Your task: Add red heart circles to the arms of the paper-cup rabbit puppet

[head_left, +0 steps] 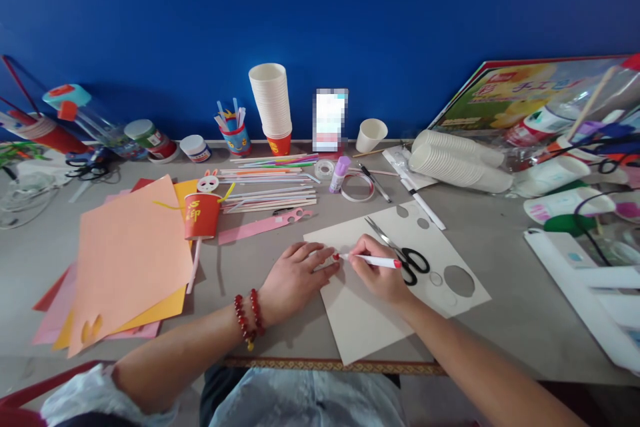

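Observation:
My right hand (377,273) grips a white marker with a red end (375,261), its tip down at a small red-coloured spot (336,257) on the white card sheet (355,330). Fingers stretched out, my left hand (297,277) lies at the sheet's left edge, its fingertips beside that spot. Something small and pale shows between those fingers, too small to make out. Black-handled scissors (413,263) rest on the sheet just past my right hand. Several round holes are cut in the card, such as the large hole (459,281), near a small paper ring (436,278).
Coloured paper sheets (133,260) lie at left, beside a red cup with a rabbit face (201,213). Behind are paper straws (273,197), a purple glue stick (339,175), tape (325,169), a tall cup stack (271,100) and a phone (330,120). More cups (460,163) lie right.

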`<action>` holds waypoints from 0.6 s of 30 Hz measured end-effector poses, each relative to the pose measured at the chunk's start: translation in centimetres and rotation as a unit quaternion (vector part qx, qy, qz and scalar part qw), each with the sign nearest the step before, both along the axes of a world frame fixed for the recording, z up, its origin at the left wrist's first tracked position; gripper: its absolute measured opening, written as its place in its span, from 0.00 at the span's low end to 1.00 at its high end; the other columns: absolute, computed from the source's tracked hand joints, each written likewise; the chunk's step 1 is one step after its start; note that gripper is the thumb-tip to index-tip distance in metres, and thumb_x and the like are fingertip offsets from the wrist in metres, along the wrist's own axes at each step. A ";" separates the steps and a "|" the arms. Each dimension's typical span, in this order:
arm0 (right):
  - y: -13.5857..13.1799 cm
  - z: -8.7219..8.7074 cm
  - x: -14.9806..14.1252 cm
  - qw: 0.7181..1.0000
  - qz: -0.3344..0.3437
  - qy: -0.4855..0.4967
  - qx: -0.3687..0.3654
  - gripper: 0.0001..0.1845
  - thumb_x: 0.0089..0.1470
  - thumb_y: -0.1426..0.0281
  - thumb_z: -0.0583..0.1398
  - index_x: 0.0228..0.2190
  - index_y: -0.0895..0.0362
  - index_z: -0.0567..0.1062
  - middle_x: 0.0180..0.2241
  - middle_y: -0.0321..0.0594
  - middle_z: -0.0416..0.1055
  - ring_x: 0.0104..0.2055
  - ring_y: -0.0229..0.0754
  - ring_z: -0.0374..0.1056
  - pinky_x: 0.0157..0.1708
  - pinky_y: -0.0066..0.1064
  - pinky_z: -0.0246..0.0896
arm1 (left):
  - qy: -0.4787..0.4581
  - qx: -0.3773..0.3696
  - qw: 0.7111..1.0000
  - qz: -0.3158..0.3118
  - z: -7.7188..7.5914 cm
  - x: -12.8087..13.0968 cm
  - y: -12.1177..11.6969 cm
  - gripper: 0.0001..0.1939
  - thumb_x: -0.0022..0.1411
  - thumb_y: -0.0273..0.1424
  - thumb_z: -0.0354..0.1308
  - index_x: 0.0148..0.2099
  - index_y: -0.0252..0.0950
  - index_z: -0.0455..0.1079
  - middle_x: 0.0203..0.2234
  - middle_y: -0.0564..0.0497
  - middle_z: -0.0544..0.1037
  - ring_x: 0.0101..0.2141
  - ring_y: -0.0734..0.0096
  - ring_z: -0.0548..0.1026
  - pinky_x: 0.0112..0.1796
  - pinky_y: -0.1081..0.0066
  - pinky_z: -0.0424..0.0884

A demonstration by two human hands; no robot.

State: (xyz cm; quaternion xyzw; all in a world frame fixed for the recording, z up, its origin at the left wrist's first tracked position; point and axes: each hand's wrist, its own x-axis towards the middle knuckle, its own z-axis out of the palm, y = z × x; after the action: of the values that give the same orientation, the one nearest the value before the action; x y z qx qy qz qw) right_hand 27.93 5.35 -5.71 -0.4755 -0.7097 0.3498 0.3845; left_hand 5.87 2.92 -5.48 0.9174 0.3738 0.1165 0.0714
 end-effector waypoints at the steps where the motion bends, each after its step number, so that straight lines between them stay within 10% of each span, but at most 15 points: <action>1: 0.0 0.0 0.0 1.000 0.001 0.003 0.000 0.09 0.54 0.72 0.56 0.23 0.53 0.63 0.18 0.28 0.57 0.19 0.34 0.52 0.20 0.27 0.48 | 0.001 -0.002 1.000 -0.001 0.0 0.0 0.0 0.18 0.73 0.35 0.49 0.62 0.47 0.65 0.61 0.52 0.70 0.59 0.60 0.66 0.56 0.56 0.63; 18: 0.3 -0.1 0.0 0.999 0.025 -0.019 -0.006 0.09 0.56 0.71 0.56 0.24 0.53 0.64 0.18 0.29 0.60 0.19 0.35 0.54 0.21 0.28 0.50 | 0.003 -0.005 1.000 0.002 0.1 0.0 0.1 0.18 0.73 0.35 0.48 0.61 0.47 0.66 0.61 0.52 0.70 0.58 0.60 0.66 0.55 0.55 0.62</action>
State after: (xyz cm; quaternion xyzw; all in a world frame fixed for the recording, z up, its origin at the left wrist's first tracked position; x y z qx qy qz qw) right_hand 27.90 5.63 -5.79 -0.4660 -0.7266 0.3546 0.3594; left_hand 5.86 3.02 -5.36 0.9167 0.3763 0.1120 0.0747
